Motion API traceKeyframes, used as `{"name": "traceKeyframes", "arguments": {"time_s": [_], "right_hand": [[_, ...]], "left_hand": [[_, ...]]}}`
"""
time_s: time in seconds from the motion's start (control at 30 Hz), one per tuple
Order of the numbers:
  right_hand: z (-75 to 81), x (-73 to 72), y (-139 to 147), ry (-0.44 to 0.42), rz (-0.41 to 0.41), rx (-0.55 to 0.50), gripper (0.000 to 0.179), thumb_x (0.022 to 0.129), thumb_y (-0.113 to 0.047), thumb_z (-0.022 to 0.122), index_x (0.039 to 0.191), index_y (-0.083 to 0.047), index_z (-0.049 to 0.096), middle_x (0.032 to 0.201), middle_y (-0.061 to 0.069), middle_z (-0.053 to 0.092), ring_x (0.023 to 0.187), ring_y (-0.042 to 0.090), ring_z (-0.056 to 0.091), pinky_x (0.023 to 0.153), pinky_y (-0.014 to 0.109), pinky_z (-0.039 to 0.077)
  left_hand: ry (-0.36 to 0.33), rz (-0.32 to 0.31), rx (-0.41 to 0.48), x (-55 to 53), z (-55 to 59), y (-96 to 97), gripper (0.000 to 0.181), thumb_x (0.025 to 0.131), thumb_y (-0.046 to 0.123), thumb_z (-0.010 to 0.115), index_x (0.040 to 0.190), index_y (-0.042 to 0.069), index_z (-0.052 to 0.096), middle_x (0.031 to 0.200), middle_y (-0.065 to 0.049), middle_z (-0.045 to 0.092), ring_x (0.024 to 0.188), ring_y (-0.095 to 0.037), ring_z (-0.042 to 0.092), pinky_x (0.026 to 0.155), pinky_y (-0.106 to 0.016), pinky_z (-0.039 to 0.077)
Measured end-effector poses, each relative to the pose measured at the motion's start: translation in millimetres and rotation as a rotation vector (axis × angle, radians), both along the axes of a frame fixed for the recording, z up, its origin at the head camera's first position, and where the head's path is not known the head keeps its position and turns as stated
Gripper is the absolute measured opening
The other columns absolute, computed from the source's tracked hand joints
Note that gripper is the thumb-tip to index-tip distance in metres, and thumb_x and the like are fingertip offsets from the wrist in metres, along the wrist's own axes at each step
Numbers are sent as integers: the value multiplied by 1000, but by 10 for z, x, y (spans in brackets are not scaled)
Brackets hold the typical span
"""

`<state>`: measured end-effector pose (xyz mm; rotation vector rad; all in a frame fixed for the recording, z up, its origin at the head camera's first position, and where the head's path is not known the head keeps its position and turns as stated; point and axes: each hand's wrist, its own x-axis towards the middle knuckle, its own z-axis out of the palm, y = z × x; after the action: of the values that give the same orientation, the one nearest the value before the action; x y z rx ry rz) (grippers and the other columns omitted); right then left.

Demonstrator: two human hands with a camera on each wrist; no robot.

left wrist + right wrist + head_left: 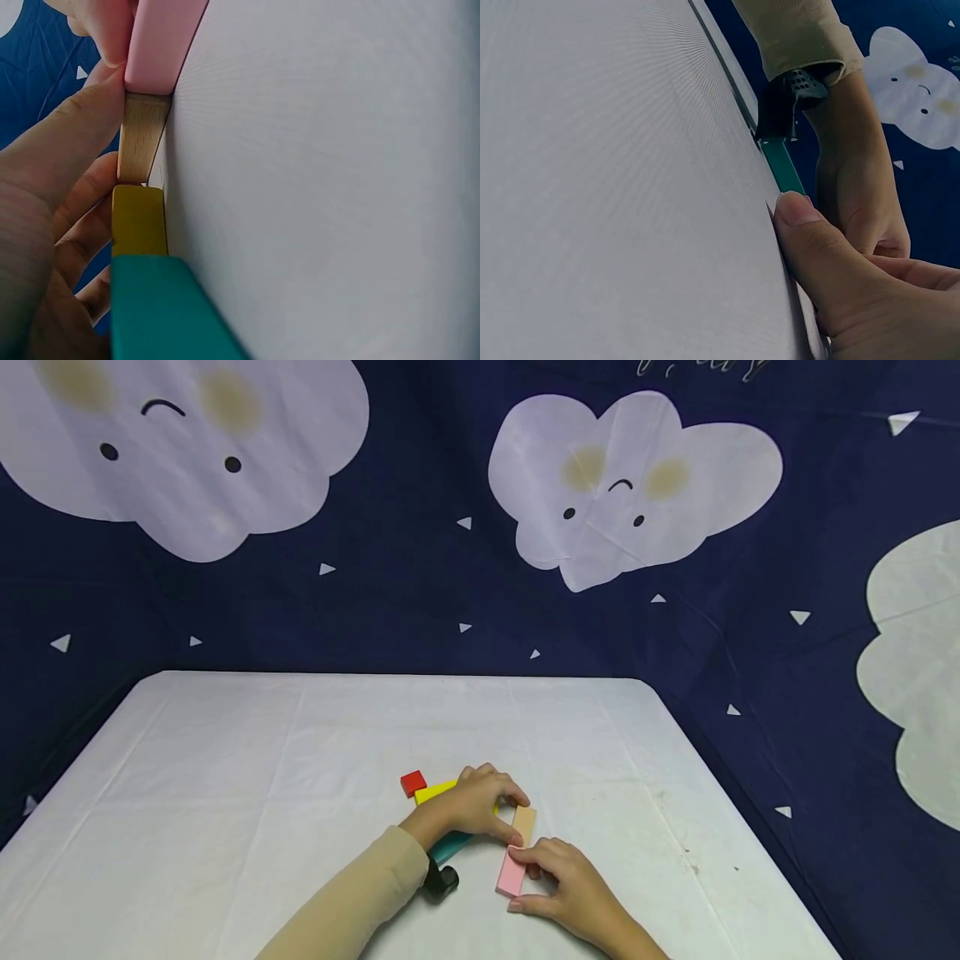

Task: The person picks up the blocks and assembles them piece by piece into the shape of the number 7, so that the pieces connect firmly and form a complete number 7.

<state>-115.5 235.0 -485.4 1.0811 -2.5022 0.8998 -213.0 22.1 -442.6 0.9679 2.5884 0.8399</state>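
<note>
My left hand (480,803) reaches across several flat toy blocks and holds a plain wooden block (525,820) between thumb and fingers. End to end with it, on the near side, lies a pink block (512,874), which my right hand (566,885) pinches lengthwise. Under the left wrist a teal block (452,847) is partly hidden, and a yellow block (433,792) shows behind that hand. In the left wrist view the pink, wooden, yellow and teal blocks line up along the tabletop. The right thumb (799,210) covers most of the blocks in the right wrist view.
A small red block (413,783) sits at the yellow block's far left end. The white-covered table (225,827) spreads around the blocks, with a dark blue cloud-print cloth (420,585) hanging behind. A black device (441,881) is strapped at the left wrist.
</note>
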Motion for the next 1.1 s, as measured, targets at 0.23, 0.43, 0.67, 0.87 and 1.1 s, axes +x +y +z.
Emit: {"name": "traceKeyframes", "arguments": {"time_s": [0.23, 0.43, 0.67, 0.87, 1.1], "right_hand": [[6, 1, -4, 12, 0, 11, 57, 75, -47, 82, 124, -22, 68, 87, -17, 55, 78, -1, 47, 71, 11, 36], [8, 4, -3, 18, -6, 15, 53, 77, -45, 82, 124, -22, 69, 88, -18, 54, 78, -2, 46, 70, 10, 36], [13, 2, 1, 0, -17, 16, 53, 77, -44, 81, 124, -22, 69, 88, -18, 56, 78, -2, 48, 70, 11, 37], [15, -3, 1, 13, -4, 4, 54, 77, -43, 82, 124, -22, 68, 89, -17, 56, 78, -1, 48, 71, 10, 37], [7, -3, 4, 0, -16, 17, 53, 78, -44, 82, 123, -21, 69, 87, -16, 56, 78, -1, 48, 72, 8, 35]], "left_hand": [[12, -3, 3, -8, -25, -9, 54, 75, 51, 83, 122, 28, 70, 107, 17, 66, 102, -4, 46, 95, -31, 32], [15, -12, 17, -7, -36, -27, 54, 75, 50, 83, 123, 28, 69, 109, 17, 67, 103, -4, 47, 95, -32, 32], [19, -14, 11, -17, -43, -12, 52, 75, 51, 82, 121, 29, 70, 112, 19, 67, 105, -4, 47, 95, -32, 32], [29, -12, 4, -19, -44, 1, 51, 75, 52, 82, 120, 30, 70, 112, 19, 67, 106, -4, 47, 96, -31, 32], [17, -10, 13, -12, -41, -13, 52, 76, 51, 82, 122, 29, 70, 111, 18, 67, 106, -5, 47, 96, -32, 32]]}}
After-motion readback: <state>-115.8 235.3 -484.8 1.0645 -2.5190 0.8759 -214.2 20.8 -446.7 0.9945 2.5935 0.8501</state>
